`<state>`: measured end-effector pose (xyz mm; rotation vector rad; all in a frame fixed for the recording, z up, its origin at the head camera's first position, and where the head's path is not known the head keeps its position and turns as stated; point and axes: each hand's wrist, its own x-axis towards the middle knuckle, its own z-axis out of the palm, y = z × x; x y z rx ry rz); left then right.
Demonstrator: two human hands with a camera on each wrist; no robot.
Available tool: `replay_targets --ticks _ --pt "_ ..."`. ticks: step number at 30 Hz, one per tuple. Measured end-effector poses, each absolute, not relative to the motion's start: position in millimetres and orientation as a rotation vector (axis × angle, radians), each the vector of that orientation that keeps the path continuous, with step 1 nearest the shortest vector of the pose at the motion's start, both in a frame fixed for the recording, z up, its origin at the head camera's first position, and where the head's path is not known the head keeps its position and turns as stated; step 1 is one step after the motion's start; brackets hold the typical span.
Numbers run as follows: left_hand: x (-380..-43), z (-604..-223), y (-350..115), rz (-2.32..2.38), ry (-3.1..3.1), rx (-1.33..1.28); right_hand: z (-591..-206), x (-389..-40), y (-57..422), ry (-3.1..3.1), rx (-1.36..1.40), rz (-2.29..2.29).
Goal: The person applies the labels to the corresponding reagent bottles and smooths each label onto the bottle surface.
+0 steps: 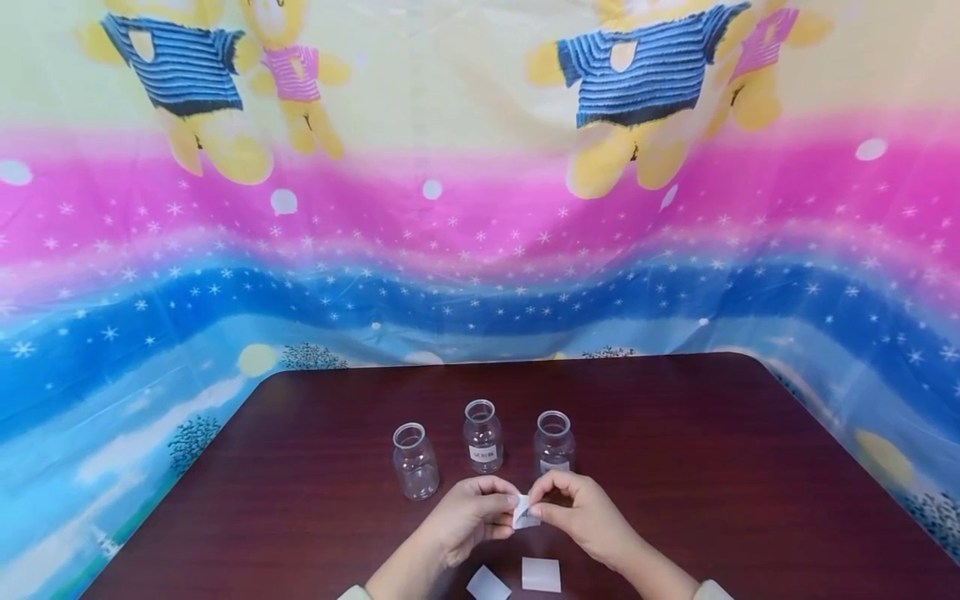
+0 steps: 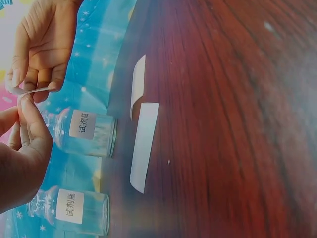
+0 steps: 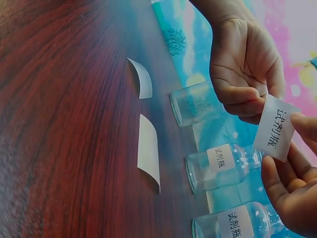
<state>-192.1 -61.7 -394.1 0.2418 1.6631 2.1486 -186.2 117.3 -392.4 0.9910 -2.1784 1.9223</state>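
A small white label (image 3: pixel 276 128) with dark handwritten characters is held up between both hands over the table. My left hand (image 1: pixel 472 518) pinches its left edge, and my right hand (image 1: pixel 592 515) pinches it between thumb and fingers from the other side. Just beyond the hands stand three clear glass jars without lids. The left jar (image 1: pixel 416 471) shows no label. White written labels are on the middle jar (image 1: pixel 482 433) and the right jar (image 1: pixel 554 437), whose lower part is hidden behind my right hand in the head view.
Two blank, slightly curled white paper pieces lie nearer me: the left piece (image 1: pixel 489 583) and the right piece (image 1: pixel 542 575). The dark red wooden table (image 1: pixel 675 433) ends at a printed cloth backdrop (image 1: pixel 465 208) with bears and snowflakes.
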Motion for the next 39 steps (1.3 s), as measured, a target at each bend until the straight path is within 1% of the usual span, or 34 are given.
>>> replay_targets --ticks 6,14,22,30,39 --pt "-194 -397 -66 2.145 1.712 0.250 -394 -187 114 -2.178 0.940 1.749" --pt "-193 -398 -73 2.119 1.763 0.241 -393 -188 111 -2.200 0.991 1.810" --pt "-192 -399 -86 2.102 1.793 0.261 -391 -187 104 -2.250 0.971 1.790" --pt "-191 -403 -97 2.077 1.830 0.241 -389 -187 101 -2.195 1.022 1.993" --pt "-188 -407 -107 2.052 1.855 0.218 -396 -192 94 -2.222 0.917 2.235"
